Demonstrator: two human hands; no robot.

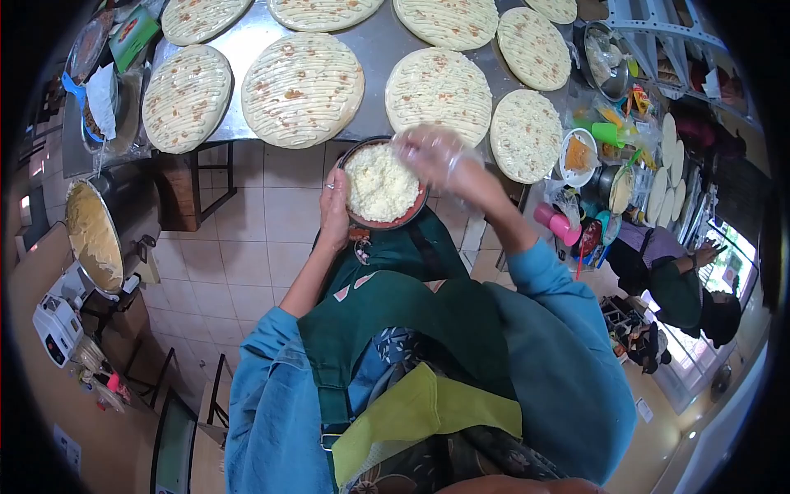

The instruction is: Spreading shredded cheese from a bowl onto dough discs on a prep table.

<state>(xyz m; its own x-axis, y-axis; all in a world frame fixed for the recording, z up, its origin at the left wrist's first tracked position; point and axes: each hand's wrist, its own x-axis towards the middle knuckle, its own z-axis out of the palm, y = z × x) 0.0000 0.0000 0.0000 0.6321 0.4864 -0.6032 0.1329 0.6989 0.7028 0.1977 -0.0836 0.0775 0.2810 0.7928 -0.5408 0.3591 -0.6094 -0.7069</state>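
Observation:
My left hand (335, 207) grips the side of a round reddish-brown bowl (390, 224), its fingers along the rim. White, crumbly, grated-looking topping (381, 188) fills the bowl, which I hold in front of my apron by the table's near edge. Above the bowl's right rim is my right hand (434, 156) in a clear plastic glove; motion blurs its fingers, so their grip is unclear. Just beyond it lies a round flatbread (439, 92) with piped cream lines and white crumbs. Another crumb-strewn flatbread (527, 136) is to its right. To the left, a flatbread (302, 89) shows cream lines and brown bits.
More topped flatbreads cover the metal table (374, 49). At left stands a large pot (100, 235) coated with pale cream, near a white appliance (59, 325). Bowls, a pink cup (559, 224) and a green cup (607, 134) crowd the right. Another person (683, 284) is farther right.

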